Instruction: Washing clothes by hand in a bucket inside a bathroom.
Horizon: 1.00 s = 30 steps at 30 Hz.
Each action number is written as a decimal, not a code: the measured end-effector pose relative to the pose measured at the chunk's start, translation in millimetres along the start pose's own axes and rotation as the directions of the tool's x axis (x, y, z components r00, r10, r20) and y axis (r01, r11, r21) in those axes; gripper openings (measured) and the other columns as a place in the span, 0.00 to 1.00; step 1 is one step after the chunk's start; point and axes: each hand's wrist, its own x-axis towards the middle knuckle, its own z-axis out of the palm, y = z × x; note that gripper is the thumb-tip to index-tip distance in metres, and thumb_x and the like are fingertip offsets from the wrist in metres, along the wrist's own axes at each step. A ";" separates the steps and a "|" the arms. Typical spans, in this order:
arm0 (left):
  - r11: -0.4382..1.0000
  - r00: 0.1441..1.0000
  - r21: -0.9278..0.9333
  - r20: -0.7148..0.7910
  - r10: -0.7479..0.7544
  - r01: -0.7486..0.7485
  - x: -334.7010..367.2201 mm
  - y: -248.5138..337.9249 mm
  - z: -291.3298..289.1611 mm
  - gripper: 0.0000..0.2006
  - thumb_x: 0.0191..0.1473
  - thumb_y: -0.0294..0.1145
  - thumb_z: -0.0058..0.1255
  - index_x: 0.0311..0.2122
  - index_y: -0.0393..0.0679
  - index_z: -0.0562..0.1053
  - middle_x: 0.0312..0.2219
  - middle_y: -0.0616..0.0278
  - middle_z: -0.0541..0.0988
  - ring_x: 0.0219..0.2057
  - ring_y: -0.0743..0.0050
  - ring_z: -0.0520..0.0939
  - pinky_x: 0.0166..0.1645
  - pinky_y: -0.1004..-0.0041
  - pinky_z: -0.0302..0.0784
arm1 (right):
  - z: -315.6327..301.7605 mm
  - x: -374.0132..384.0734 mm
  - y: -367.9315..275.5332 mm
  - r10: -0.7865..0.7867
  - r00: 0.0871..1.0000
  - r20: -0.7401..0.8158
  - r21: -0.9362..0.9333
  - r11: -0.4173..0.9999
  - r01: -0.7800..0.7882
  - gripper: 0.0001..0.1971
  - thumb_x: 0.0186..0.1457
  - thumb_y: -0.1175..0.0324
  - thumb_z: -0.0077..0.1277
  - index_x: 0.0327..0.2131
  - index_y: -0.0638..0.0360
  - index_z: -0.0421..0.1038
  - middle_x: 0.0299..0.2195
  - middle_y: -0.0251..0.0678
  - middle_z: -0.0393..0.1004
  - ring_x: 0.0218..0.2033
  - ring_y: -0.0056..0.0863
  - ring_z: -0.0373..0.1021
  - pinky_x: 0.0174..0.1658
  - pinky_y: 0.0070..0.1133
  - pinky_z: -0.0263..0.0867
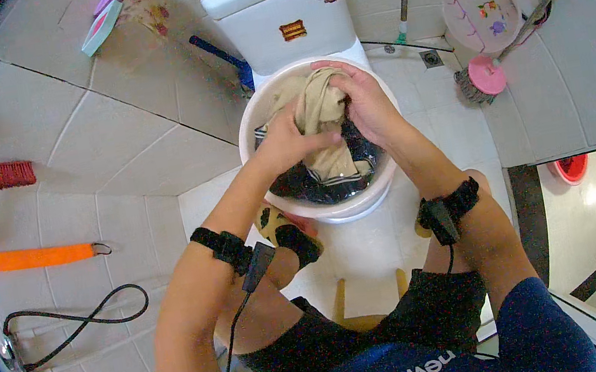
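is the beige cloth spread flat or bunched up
Bunched up: the beige cloth is gathered in folds between the left hand and right hand, over the basin.

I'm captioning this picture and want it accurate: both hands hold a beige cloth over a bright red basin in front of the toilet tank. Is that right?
Not quite: the basin is pale off-white, not bright red, as the head view shows. The left hand and right hand do hold the beige cloth over it, in front of the toilet tank.
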 end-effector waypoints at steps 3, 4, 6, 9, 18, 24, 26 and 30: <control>0.987 0.972 -0.092 0.208 -0.109 0.131 8.8 -6.4 7.9 0.42 0.40 0.32 0.73 0.61 0.41 0.65 0.48 0.59 0.78 0.49 0.69 0.78 0.58 0.69 0.71 | -7.1 10.5 13.0 -0.001 0.995 -0.100 -0.011 1.000 0.000 0.13 0.64 0.68 0.45 0.48 0.61 0.73 0.45 0.33 0.76 0.47 0.22 0.72 0.51 0.22 0.68; 0.984 0.975 -0.132 0.203 -0.092 0.120 10.3 -9.8 11.6 0.42 0.39 0.33 0.75 0.61 0.42 0.65 0.49 0.61 0.78 0.51 0.68 0.77 0.59 0.69 0.71 | -9.5 12.8 18.8 0.004 0.986 -0.166 -0.067 0.998 -0.015 0.13 0.64 0.66 0.44 0.46 0.61 0.74 0.44 0.34 0.77 0.46 0.23 0.72 0.50 0.22 0.68; 0.977 0.976 -0.183 0.204 -0.074 0.113 12.5 -12.6 22.9 0.43 0.39 0.34 0.76 0.61 0.43 0.65 0.50 0.63 0.78 0.52 0.67 0.77 0.60 0.68 0.70 | -14.3 14.5 27.5 0.010 0.978 -0.211 -0.069 0.997 -0.025 0.12 0.64 0.66 0.43 0.45 0.60 0.73 0.44 0.36 0.77 0.46 0.24 0.72 0.51 0.24 0.68; 0.971 0.988 -0.237 0.142 0.061 -0.026 7.5 -15.2 34.3 0.45 0.38 0.32 0.75 0.62 0.42 0.62 0.50 0.62 0.75 0.54 0.70 0.74 0.62 0.69 0.66 | 1.7 10.2 17.7 0.122 0.976 -0.183 0.173 0.981 -0.091 0.13 0.64 0.65 0.42 0.46 0.59 0.72 0.44 0.39 0.76 0.44 0.26 0.73 0.52 0.27 0.69; 0.955 0.945 -0.097 0.206 -0.255 0.279 18.3 -22.6 33.5 0.38 0.42 0.40 0.73 0.58 0.42 0.68 0.51 0.59 0.78 0.52 0.68 0.77 0.59 0.69 0.70 | -1.7 17.4 17.2 0.104 0.987 -0.118 0.436 0.899 -0.043 0.19 0.66 0.57 0.42 0.54 0.57 0.65 0.35 0.37 0.72 0.39 0.33 0.72 0.55 0.39 0.70; 0.975 0.967 -0.014 0.127 -0.220 0.224 22.6 -26.9 33.2 0.31 0.48 0.30 0.66 0.58 0.40 0.68 0.52 0.57 0.78 0.53 0.66 0.77 0.58 0.68 0.72 | 14.0 12.3 23.9 -0.104 0.987 -0.126 -0.094 0.991 0.092 0.21 0.59 0.68 0.57 0.54 0.56 0.63 0.40 0.34 0.73 0.41 0.26 0.72 0.48 0.29 0.73; 0.984 0.978 0.002 0.115 -0.175 0.176 20.9 -31.8 30.4 0.30 0.49 0.28 0.64 0.58 0.39 0.68 0.52 0.56 0.78 0.53 0.65 0.77 0.59 0.67 0.71 | 14.8 12.5 27.9 -0.131 0.988 -0.083 -0.320 0.942 0.098 0.22 0.56 0.72 0.61 0.53 0.55 0.64 0.42 0.35 0.74 0.42 0.26 0.73 0.45 0.25 0.73; 0.961 0.973 -0.163 0.099 -0.210 0.224 12.5 -21.0 30.3 0.30 0.48 0.26 0.63 0.58 0.39 0.68 0.53 0.54 0.77 0.54 0.62 0.77 0.61 0.65 0.70 | 21.8 12.9 27.1 -0.178 0.983 -0.046 -0.094 0.980 0.174 0.22 0.58 0.73 0.59 0.54 0.57 0.64 0.43 0.34 0.75 0.39 0.23 0.74 0.44 0.20 0.72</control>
